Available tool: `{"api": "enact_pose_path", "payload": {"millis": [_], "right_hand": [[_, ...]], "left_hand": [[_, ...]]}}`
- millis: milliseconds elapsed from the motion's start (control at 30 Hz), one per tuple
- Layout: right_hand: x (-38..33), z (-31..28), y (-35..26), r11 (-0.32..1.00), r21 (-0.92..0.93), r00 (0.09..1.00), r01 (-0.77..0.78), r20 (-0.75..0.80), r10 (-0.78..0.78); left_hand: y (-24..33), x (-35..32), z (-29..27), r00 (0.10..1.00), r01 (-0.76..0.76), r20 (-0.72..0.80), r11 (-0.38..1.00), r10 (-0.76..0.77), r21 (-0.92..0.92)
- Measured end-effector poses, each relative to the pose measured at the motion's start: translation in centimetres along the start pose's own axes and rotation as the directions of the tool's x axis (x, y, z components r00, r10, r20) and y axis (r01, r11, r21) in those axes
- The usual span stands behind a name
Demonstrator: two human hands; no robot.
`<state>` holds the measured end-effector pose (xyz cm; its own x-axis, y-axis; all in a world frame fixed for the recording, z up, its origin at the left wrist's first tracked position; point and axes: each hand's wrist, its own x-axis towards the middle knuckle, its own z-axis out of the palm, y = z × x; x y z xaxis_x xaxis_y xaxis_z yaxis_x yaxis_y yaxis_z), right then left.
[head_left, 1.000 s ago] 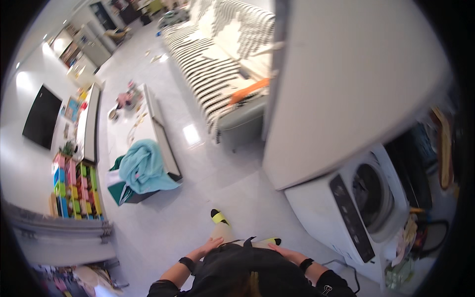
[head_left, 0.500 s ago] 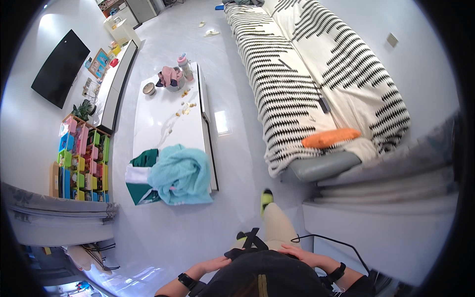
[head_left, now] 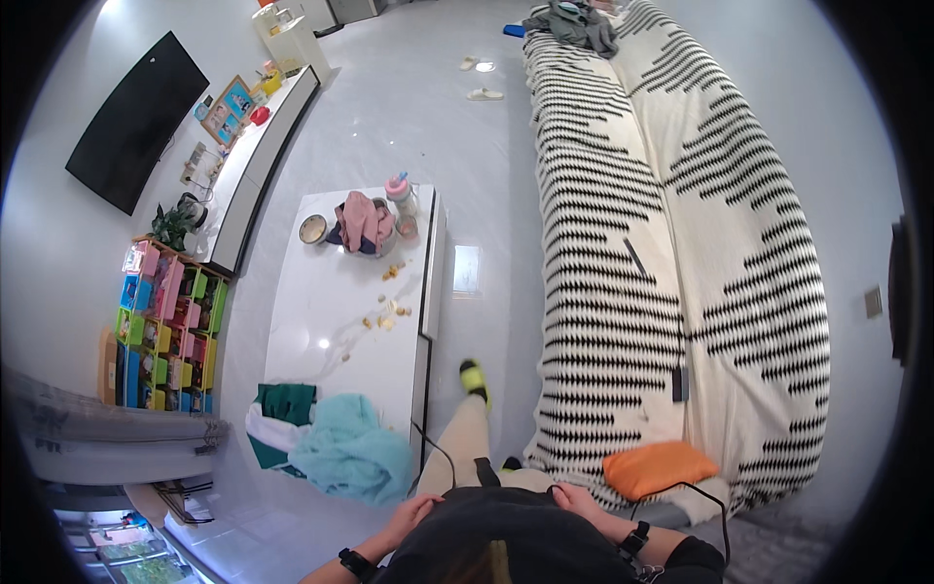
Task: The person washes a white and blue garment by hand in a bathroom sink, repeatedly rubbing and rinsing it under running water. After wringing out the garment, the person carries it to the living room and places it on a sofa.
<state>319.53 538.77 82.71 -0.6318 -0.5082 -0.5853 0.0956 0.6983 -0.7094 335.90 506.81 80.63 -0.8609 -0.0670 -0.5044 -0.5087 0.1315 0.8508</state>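
My left hand (head_left: 416, 510) rests against my dark top at the waist, holding nothing, fingers loosely apart. My right hand (head_left: 576, 500) lies on the other side of my waist, also with nothing in it. Both wrists carry a black band. I am walking between a long white coffee table (head_left: 336, 321) on my left and a black-and-white striped sofa (head_left: 681, 243) on my right. A turquoise cloth (head_left: 352, 453) lies on the near end of the table, closest to my left hand. An orange cushion (head_left: 658, 467) sits on the sofa's near end by my right hand.
On the table's far end stand a pink cloth (head_left: 362, 220), a bottle and a small bowl (head_left: 312, 230), with crumbs in the middle. A black television (head_left: 126, 117), a low white cabinet and a colourful toy shelf (head_left: 165, 331) line the left wall. Slippers (head_left: 484, 94) lie on the far floor.
The view has swung away from the washing machine and wall toward the sofa and coffee table as I stepped forward. Both hands stay at my waist.
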Motion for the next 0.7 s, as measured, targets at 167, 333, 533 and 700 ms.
{"api": "enact_pose_path", "payload": {"millis": [167,333,533,700], "right_hand": [[17.3,-9.1,-8.4,0.957,-0.265,0.985,0.118,-0.095,-0.148],[30.2,-21.9,-19.5,0.969,0.048,0.962,-0.244,-0.112,0.248],[51.2,-45.6,-41.9,0.77,-0.136,0.454,0.623,-0.738,-0.499],[64.6,-58.0,-64.3,0.115,-0.403,-0.252,0.908,-0.744,-0.619]], "left_hand": [[9.1,18.2,-10.0,0.999,-0.051,0.012,0.999,0.05,0.018],[19.8,34.3,-19.8,0.957,-0.022,0.29,0.999,0.009,0.041],[32.1,58.5,-36.5,0.942,-0.27,0.177,0.957,0.285,-0.101],[42.2,71.1,-47.0,0.837,-0.38,-0.523,0.859,0.162,-0.343]]}}
